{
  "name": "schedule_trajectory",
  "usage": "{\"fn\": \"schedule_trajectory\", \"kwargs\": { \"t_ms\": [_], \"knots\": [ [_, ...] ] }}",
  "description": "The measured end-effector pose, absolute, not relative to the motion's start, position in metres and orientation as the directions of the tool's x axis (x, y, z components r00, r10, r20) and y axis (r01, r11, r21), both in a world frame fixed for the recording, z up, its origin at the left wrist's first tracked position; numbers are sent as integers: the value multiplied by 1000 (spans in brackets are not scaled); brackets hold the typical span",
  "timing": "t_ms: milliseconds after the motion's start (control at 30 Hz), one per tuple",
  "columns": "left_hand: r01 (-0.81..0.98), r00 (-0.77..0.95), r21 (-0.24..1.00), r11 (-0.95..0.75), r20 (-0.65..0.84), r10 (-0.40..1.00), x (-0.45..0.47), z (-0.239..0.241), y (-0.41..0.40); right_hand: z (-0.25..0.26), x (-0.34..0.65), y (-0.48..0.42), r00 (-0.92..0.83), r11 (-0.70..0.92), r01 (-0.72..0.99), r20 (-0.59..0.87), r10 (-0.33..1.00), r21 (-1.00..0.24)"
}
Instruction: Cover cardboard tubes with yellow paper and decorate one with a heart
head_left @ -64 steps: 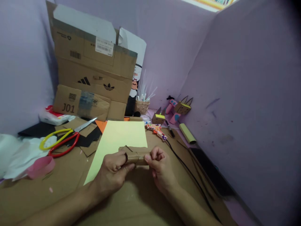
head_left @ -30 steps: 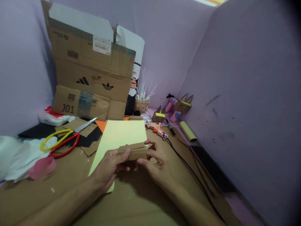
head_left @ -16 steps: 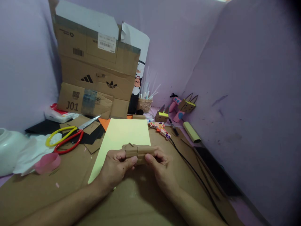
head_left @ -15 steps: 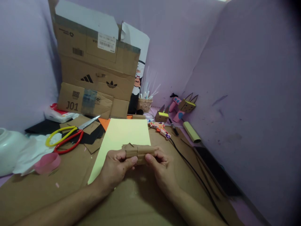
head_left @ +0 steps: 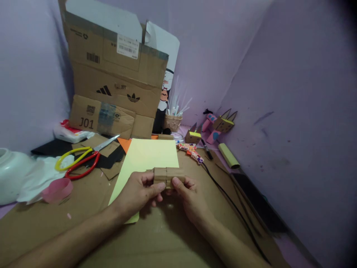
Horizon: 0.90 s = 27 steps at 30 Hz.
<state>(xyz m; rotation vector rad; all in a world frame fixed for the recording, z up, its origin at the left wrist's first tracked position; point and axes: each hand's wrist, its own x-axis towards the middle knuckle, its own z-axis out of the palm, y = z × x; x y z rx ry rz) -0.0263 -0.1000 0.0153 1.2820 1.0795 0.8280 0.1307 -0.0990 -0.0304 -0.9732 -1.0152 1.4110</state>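
Observation:
A small creased piece of brown cardboard (head_left: 167, 173) is held up between my two hands. My left hand (head_left: 141, 191) pinches its left end, thumb on the near face and fingers behind. At the right end, my right hand (head_left: 191, 195) grips it the same way, the thumb pressing near the middle. A seam or fold runs down the cardboard between the thumbs. Beneath and behind the hands lies a pale yellow sheet of paper (head_left: 150, 154), partly covered by my left hand.
Scissors (head_left: 96, 152) with yellow and red handles lie left, beside a pink paper ring (head_left: 57, 190). A patterned glue gun (head_left: 192, 152) trails a black cord (head_left: 223, 191) on the right. A cardboard box (head_left: 117, 78) stands behind, near a basket of sticks (head_left: 173, 123).
Both hands still hold the cardboard, which has turned slightly and shifted a little to the right. The view has moved slightly, and more of the yellow paper's lower edge shows.

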Motion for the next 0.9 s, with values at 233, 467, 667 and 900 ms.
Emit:
{"fn": "schedule_trajectory", "kwargs": {
  "t_ms": [233,467,667,900],
  "knots": [
    [150,56,989,14,-22,998,-59,19,-75,-23,131,-94,-154,-161,-459,-100,983,-874],
    [256,187,965,-63,15,982,-47,26,-94,-21,127,-97,-295,-275,-538,-128,947,-797],
    [270,148,961,56,-99,984,-34,22,-101,-26,124,-99,-253,-231,-503,-114,961,-833],
    [223,134,967,118,-151,980,-34,24,-99,-27,127,-99,-280,-153,-446,-25,960,-882]
  ]
}}
